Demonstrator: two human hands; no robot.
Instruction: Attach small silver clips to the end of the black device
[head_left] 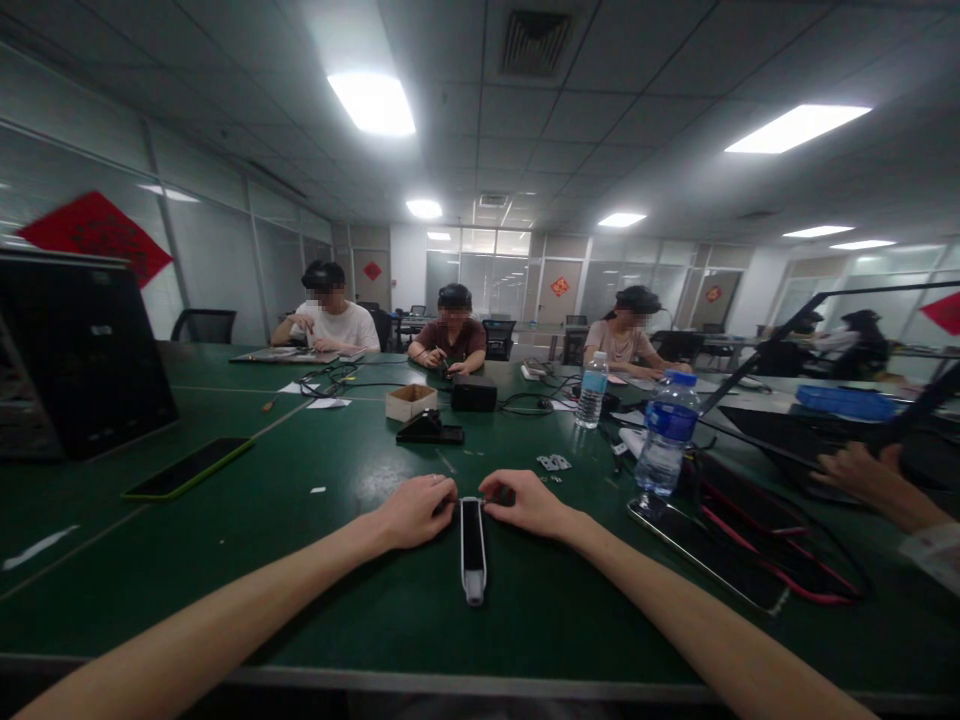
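Hands astride slim white-edged device, perhaps in contact

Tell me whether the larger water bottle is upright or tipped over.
Upright: the larger water bottle stands with its blue cap uppermost, above the blue label.

I had one slim device in front of me, long and narrow, with a black strip running down its upper face, though I could not tell whether that was a panel or a recess. A pale, whitish rim bordered the strip, and the end nearer me narrowed into a short pale block. It lay on the near part of the green table, its length pointing toward the near edge but stopping short of it. I reached in at both sides of its far end.
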